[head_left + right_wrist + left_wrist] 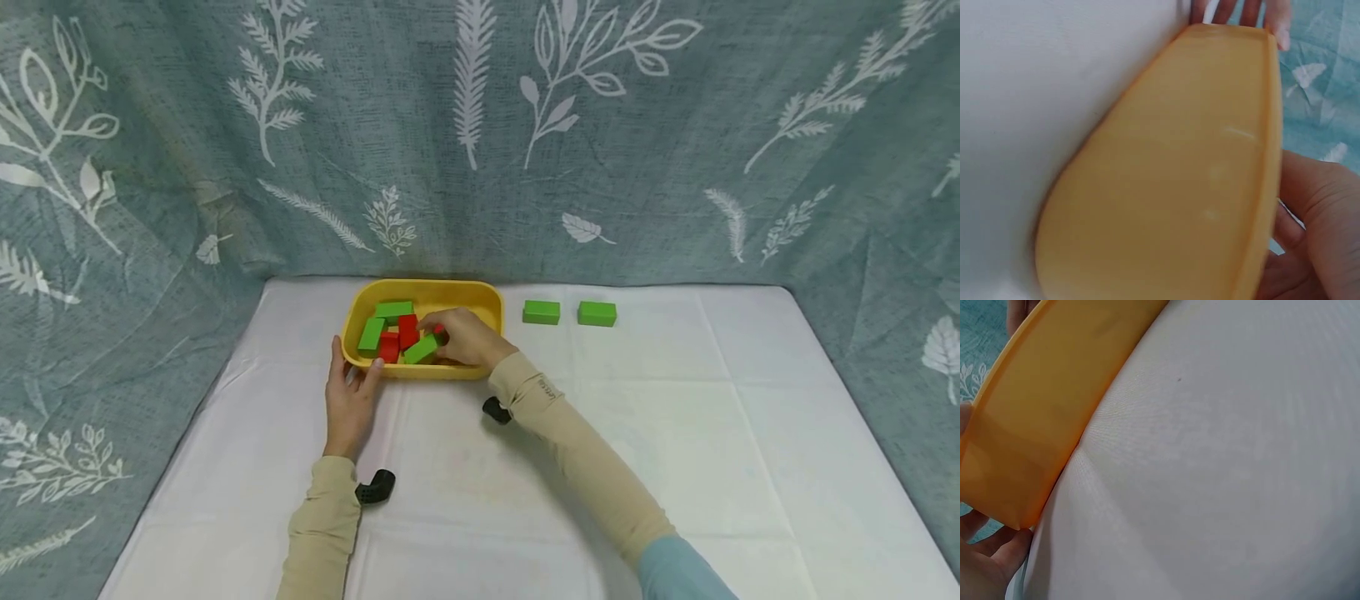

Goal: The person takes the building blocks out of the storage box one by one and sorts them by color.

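A yellow plastic bin point(420, 372) stands near the back edge of the table, with green blocks point(372, 335) and red blocks point(389, 347) in it. My left hand point(350, 408) holds its front left corner, thumb at the front rim and fingers along the left side; the left wrist view shows these fingers point(1007, 550) against the lower corner. My right hand point(468, 337) reaches over the front rim into the bin. Its curled fingers pinch the end of a slanted green block point(422, 349), close to a partly hidden red one. The bin wall point(1166, 162) hides its fingertips in the right wrist view.
Two green blocks point(542, 312) lie side by side on the white tablecloth point(675, 433), right of the bin. Black wrist devices point(376, 487) sit at both sleeves. A blue-green leaf-patterned curtain point(420, 125) hangs behind the table.
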`<act>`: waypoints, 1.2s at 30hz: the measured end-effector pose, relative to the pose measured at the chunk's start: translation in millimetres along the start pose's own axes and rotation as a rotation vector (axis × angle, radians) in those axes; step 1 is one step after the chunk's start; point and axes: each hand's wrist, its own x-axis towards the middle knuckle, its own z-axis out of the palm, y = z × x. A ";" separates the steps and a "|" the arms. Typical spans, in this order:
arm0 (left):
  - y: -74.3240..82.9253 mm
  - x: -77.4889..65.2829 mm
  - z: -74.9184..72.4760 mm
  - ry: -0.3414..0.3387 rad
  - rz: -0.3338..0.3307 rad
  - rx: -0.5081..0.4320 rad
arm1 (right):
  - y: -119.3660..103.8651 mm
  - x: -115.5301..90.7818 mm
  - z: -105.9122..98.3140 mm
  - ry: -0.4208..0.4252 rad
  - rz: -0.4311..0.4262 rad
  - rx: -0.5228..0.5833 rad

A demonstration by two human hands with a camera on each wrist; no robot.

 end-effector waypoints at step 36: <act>1.0 -1.1 3.0 0.008 -0.019 -0.019 | 57.4 -67.4 -49.4 0.317 0.007 0.357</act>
